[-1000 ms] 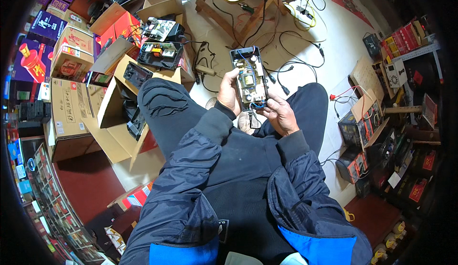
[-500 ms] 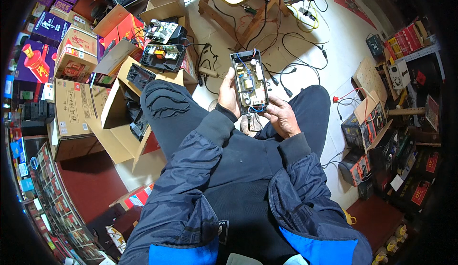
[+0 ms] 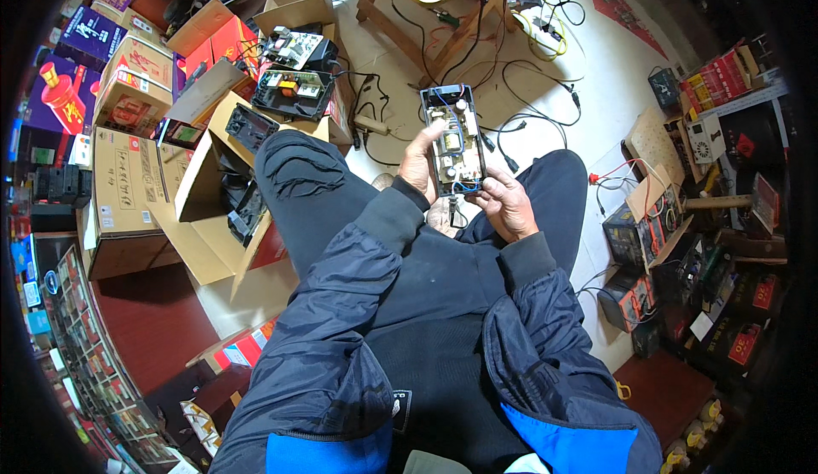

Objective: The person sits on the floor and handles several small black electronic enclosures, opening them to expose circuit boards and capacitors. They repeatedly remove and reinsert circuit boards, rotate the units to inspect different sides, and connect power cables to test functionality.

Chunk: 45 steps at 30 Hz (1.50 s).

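Black, apparently plastic, the case [image 3: 442,95] is held above the lap [image 3: 439,282], its board [image 3: 455,141] exposed. The left wall is gripped by the left hand [image 3: 417,163], the thumb laid over the board; the lower right corner is pinched by the right hand [image 3: 509,208]. The case is judged light and stiff, the board fragile; hold is best taken by the side walls, with the blue wires [image 3: 468,188] untouched. Counted: one held case, two uncovered units [image 3: 292,95] beyond the left knee [image 3: 294,163].
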Motion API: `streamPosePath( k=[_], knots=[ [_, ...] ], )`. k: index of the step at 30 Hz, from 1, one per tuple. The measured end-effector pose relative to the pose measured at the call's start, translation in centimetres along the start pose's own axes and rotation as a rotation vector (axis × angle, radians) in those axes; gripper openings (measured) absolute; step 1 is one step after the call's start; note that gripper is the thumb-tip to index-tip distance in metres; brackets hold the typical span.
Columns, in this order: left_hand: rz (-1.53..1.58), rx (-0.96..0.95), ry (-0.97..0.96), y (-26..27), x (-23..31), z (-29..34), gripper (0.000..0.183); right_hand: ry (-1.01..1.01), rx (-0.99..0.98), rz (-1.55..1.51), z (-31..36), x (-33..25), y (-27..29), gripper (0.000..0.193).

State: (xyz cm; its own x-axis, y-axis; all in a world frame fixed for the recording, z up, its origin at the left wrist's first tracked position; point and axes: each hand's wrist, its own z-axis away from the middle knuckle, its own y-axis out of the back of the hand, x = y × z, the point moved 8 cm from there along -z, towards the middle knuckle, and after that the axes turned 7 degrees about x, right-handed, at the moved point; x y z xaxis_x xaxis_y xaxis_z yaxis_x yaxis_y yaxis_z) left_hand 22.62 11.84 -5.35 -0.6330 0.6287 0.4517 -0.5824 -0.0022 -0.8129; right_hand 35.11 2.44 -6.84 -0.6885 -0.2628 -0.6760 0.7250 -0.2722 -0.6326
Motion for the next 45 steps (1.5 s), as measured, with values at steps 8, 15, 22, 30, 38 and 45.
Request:
streamPosePath(
  k=[8, 15, 22, 30, 38, 45],
  knots=[
    [-0.322, 0.206, -0.149, -0.9, 4.8, 1.6, 0.031, 0.008, -0.005, 0.182, 1.8, -1.0, -0.7, 0.054],
    [-0.037, 0.005, -0.176, -3.8, 13.8, 1.5, 0.036, -0.119, 0.15, 0.247, 1.5, -0.3, 0.1, 0.052],
    [0.092, 0.249, -0.002, 1.1, 11.0, 1.3, 0.056, -0.261, 0.137, 0.327, -2.5, 2.3, -1.3, 0.042],
    [0.138, 0.519, 0.078, 3.1, 14.5, -1.0, 0.058, -0.585, 0.21, 0.538, -7.8, 6.9, -1.9, 0.033],
    [0.15, 0.471, 0.095, 2.8, 17.4, -4.4, 0.073, -0.77, 0.384, 0.501, -4.5, 3.7, -7.8, 0.044],
    [0.292, 0.605, 0.238, 2.3, 15.6, 1.4, 0.049, -0.674, 0.423, 0.554, -2.1, -0.5, -16.2, 0.05]
  ],
)
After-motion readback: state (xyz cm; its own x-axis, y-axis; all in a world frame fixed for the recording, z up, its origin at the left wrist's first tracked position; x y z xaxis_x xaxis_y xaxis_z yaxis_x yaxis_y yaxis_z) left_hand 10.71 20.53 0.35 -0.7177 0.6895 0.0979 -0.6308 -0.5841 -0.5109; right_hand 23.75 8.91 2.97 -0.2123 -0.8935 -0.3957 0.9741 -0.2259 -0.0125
